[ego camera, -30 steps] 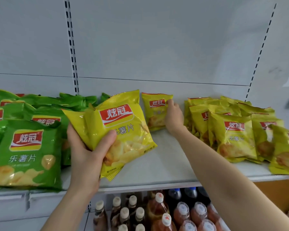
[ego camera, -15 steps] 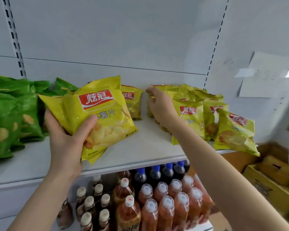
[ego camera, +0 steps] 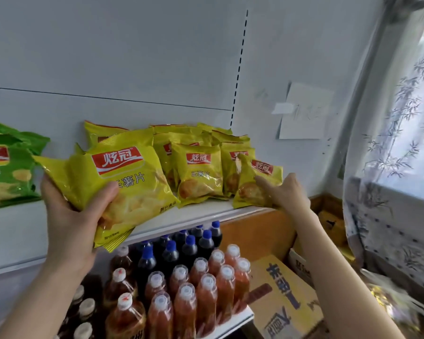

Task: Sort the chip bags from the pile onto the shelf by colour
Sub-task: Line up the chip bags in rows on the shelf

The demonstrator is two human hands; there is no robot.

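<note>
Right hand [ego camera: 285,192] shifted to end bag [ego camera: 252,189], grip unclear; left fingers [ego camera: 101,199] clutch yellow bags [ego camera: 132,182] at shelf [ego camera: 201,212].

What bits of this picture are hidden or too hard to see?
All in the head view.
Green bags: cut off by the left edge.
Held yellow bags: the front one hides how many the left hand grips.
Back yellow bags: mostly behind the front ones.
Right hand: pinching or only touching the end bag, unclear.
Wall note: writing too faint.
</note>
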